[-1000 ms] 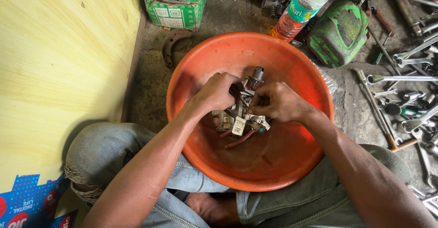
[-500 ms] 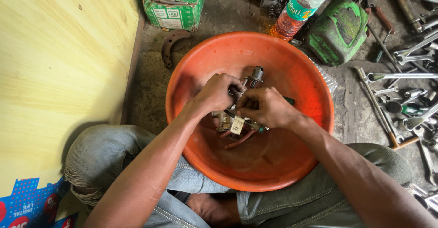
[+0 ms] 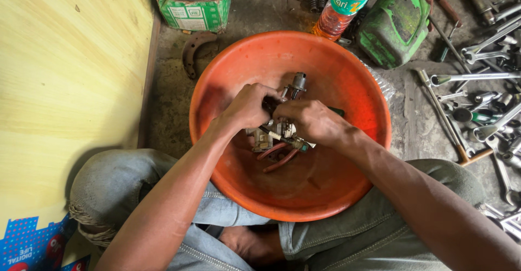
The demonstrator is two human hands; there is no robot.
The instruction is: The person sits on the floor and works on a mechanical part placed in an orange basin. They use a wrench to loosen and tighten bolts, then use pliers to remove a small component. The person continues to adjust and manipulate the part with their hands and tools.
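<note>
Biggest thing in the shot was the yellow wooden panel [image 3: 65,86] running down the left side, with a bit of blue printed cardboard [image 3: 32,244] at its bottom corner. Next up was the big orange plastic basin [image 3: 325,59], sitting on the concrete floor [image 3: 266,10] right in front of the person's knees in worn jeans [image 3: 108,189].

Both hands were down in the middle of the basin, working on a grimy metal carburetor-type part [image 3: 282,124]. It looked dull grey and brassy, lots of little fittings, with a cylindrical knob sticking up at the top end and a couple of reddish hoses [image 3: 279,157] curling out underneath onto the basin bottom. The left hand [image 3: 247,105] had its fingers curled tight around the upper left side of the part. The right hand [image 3: 312,122] was clamped over the right side, fingers bent down and pressing at the top of it, the two hands touching just about knuckle to knuckle.

Behind the basin sat a scuffed green plastic container [image 3: 393,24], a green cardboard box [image 3: 195,5] and a clear bottle [image 3: 342,8] with orange liquid. Off to the right was a scatter of wrenches [image 3: 477,81] all over the floor, and a rusty curved brake shoe [image 3: 192,51] lay near the box.
</note>
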